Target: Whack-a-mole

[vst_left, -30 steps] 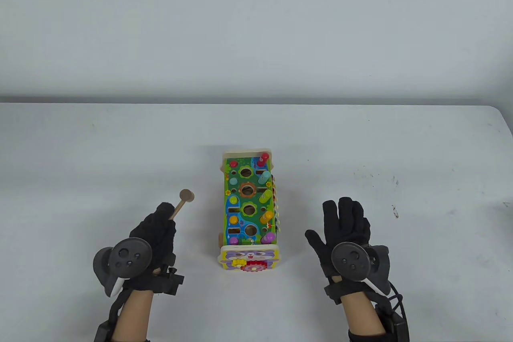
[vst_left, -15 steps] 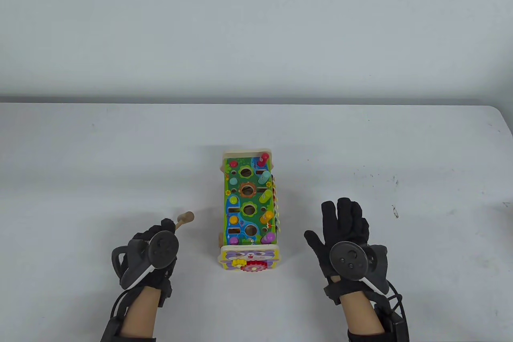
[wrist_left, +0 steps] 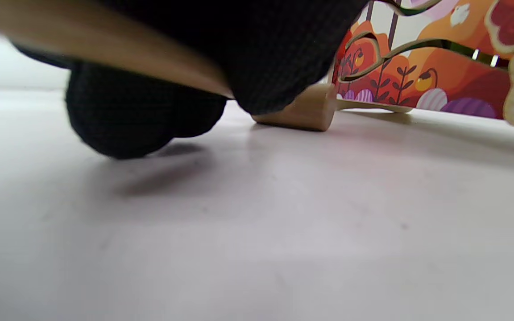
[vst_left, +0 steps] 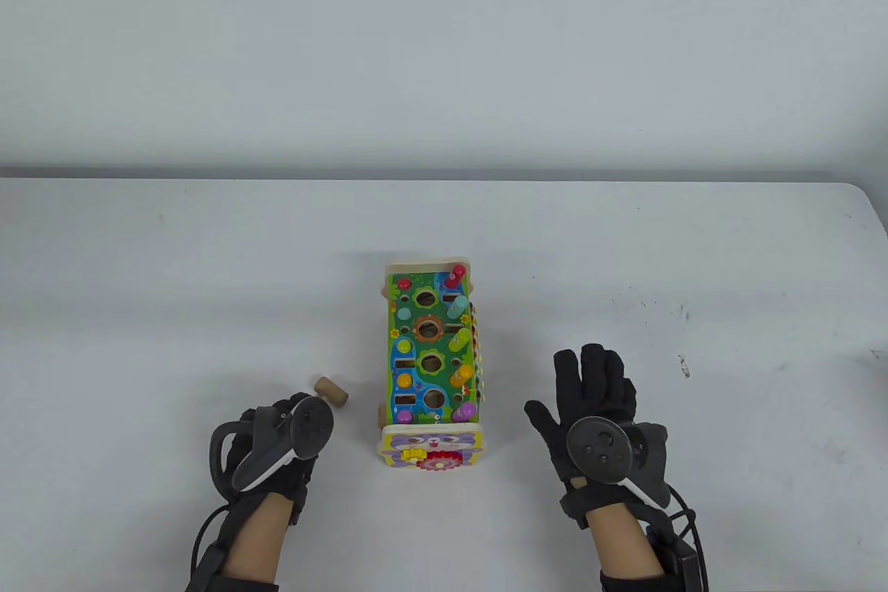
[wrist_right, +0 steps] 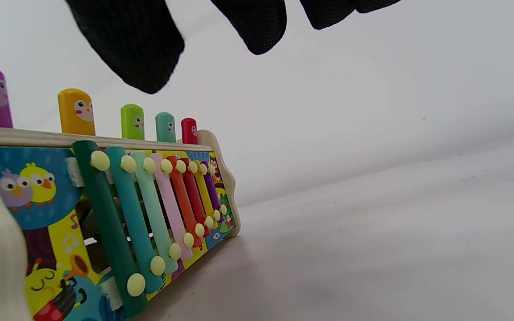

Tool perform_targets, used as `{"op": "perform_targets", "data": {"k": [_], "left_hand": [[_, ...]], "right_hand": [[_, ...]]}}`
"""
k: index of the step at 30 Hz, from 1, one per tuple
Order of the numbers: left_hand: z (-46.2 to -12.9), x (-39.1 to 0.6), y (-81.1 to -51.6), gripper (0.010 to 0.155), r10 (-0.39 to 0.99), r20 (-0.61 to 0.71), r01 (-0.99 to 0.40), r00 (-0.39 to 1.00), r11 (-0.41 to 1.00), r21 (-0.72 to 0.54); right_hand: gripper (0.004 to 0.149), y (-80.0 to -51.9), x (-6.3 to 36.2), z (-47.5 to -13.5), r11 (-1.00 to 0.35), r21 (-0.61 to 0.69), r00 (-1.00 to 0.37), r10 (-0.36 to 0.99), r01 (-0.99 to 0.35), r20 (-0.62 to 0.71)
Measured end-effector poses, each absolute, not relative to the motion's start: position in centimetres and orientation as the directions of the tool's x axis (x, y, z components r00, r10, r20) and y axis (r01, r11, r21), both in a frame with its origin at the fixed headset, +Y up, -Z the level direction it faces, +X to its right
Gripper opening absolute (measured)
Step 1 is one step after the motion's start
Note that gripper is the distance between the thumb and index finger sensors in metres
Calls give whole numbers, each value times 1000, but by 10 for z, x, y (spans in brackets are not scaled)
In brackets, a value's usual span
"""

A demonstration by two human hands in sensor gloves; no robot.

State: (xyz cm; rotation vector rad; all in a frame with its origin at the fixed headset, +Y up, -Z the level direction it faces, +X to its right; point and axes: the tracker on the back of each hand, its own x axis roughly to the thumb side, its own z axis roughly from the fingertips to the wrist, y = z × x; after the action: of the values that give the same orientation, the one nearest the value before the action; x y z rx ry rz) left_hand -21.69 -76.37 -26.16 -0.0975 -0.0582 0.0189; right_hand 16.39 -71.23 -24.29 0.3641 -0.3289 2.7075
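Resting Mallet Beside the Toy

Gripping the wooden mallet (vst_left: 330, 391) handle, the left hand (vst_left: 277, 443) lays its head on the table (vst_left: 208, 259) at the whack-a-mole toy's (vst_left: 431, 363) 8 o'clock. Right hand (vst_left: 590, 404) lies released, fingers spread, at 4 o'clock; bare tabletop surrounds.
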Motion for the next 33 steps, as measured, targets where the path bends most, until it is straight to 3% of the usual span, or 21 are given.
{"op": "perform_targets", "data": {"k": [11, 16, 23, 33], "left_hand": [[-261, -222, -763, 51, 45, 44, -39, 998, 992, -123], [-256, -224, -754, 59, 82, 62, -77, 995, 994, -71], [-238, -217, -729, 72, 185, 200, -209, 962, 972, 104], [-219, -193, -713, 77, 164, 351, -235, 922, 957, 168]], "right_hand": [[73, -715, 160, -246, -916, -149, -901, 319, -373, 294], [73, -716, 159, -247, -919, -143, -901, 315, -368, 299], [74, -717, 158, -247, -918, -146, -898, 310, -368, 312], [74, -718, 158, -246, -918, -152, -897, 304, -366, 322]]}}
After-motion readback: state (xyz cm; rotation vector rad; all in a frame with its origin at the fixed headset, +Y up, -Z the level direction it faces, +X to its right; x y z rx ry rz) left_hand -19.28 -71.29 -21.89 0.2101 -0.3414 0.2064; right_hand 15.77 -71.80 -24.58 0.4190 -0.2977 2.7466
